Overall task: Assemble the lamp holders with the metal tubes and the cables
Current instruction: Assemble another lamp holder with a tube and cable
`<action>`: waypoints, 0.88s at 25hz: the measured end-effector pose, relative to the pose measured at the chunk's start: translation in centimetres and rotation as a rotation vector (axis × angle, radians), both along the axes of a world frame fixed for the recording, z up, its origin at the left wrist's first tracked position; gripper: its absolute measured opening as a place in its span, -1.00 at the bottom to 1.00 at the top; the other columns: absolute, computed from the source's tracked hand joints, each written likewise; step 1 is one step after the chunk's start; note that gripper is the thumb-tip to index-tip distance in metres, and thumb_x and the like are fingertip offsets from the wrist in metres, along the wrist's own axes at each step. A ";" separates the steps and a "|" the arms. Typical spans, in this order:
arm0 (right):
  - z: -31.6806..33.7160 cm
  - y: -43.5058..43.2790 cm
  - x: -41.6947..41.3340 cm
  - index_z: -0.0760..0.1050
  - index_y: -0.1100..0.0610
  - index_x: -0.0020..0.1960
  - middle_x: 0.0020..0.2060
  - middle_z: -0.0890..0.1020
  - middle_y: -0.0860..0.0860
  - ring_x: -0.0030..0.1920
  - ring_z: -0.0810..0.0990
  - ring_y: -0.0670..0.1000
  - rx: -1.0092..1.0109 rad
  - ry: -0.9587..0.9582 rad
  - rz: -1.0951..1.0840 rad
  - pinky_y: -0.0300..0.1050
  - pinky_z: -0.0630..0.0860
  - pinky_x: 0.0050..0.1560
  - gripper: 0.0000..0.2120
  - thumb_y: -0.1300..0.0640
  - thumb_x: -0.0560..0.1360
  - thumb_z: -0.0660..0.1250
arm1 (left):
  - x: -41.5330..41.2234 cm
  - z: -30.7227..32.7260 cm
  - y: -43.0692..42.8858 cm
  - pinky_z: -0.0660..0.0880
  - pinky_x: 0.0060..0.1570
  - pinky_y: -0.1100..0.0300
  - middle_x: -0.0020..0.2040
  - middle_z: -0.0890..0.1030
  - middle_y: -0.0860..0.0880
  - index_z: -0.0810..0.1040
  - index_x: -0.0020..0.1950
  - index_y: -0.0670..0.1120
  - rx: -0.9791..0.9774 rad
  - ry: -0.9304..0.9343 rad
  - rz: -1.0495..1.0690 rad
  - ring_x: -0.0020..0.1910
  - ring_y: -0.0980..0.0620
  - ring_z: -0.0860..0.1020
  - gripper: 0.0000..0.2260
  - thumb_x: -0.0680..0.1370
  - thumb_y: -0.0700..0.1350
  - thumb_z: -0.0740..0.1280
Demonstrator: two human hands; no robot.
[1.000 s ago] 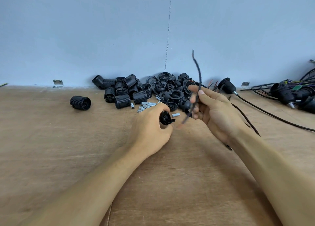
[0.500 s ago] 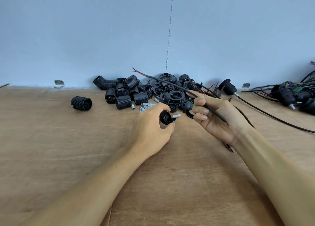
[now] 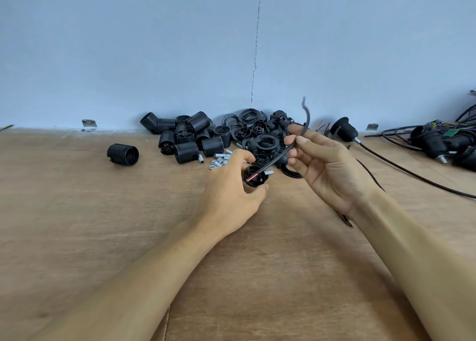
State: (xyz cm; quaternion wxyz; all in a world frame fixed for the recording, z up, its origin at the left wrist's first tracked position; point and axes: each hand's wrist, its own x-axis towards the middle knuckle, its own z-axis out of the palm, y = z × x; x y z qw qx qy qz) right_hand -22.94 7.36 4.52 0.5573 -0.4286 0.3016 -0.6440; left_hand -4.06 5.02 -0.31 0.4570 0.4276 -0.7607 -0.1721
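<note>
Left hand [image 3: 231, 194] reaches in from the lower left over a wooden table [image 3: 103, 224], with thumb and fingers curled round a small black lamp holder base [image 3: 255, 179]. The base is gripped low at the middle of the table; I cannot tell whether it rests on the wood. A short silver metal tube [image 3: 269, 172] sticks out of the base on its right side.

Right hand [image 3: 327, 165] is raised just to the right, palm turned toward the camera, pinching a black cable [image 3: 278, 160] between thumb and fingertips. From the pinch the cable slants down and left to the base, where its red wire tip [image 3: 250, 178] lies across the open face of the base. Above the hand, the cable's other part curves up in front of a pale blue wall [image 3: 154, 44] and is blurred.

Behind the hands, against the wall, lies a heap of black threaded sleeves [image 3: 190, 137], and to its right a heap of black rings and caps [image 3: 257, 132]. A scatter of loose metal tubes [image 3: 221, 159] sits in front of the sleeves, near the left hand. 1 lone sleeve [image 3: 122, 154] lies on its side well to the left.

Right of the right hand, an assembled lamp holder [image 3: 343, 133] lies by the wall, its cable trailing off to the right. More assembled holders and tangled cables [image 3: 438, 142] fill the far right edge. 2 small metal brackets [image 3: 89, 123] sit where table meets wall.
</note>
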 end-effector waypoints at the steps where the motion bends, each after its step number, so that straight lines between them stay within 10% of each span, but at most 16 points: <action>1: 0.0 0.1 0.0 0.52 0.24 0.19 -0.12 0.67 0.06 -0.26 0.59 -0.06 -0.023 0.024 -0.009 -0.22 0.59 -0.15 -0.71 0.25 0.47 0.34 | 0.0 0.0 0.0 0.39 -0.15 0.52 -0.14 0.61 0.24 0.41 0.08 0.18 -0.002 0.017 -0.005 -0.12 0.28 0.57 -0.64 0.42 0.00 0.52; 12: 0.3 0.8 1.1 0.55 0.03 0.15 -0.12 0.68 0.02 -0.19 0.60 0.02 -0.217 0.423 -0.329 0.11 0.50 0.00 -0.83 0.14 0.57 0.31 | 0.0 -0.3 -0.2 0.47 -0.18 0.35 -0.18 0.60 0.19 0.41 0.01 0.18 -0.016 0.038 0.006 -0.18 0.18 0.57 -0.67 0.40 -0.06 0.51; 22: -0.1 0.9 1.6 0.53 0.15 0.15 -0.17 0.69 0.02 -0.22 0.61 -0.01 -0.198 0.458 -0.311 -0.16 0.58 -0.12 -0.85 0.30 0.64 0.25 | -0.1 -0.4 -0.4 0.40 -0.30 0.43 -0.26 0.61 0.19 0.43 -0.05 0.21 -0.031 0.050 0.002 -0.28 0.20 0.57 -0.71 0.35 -0.04 0.46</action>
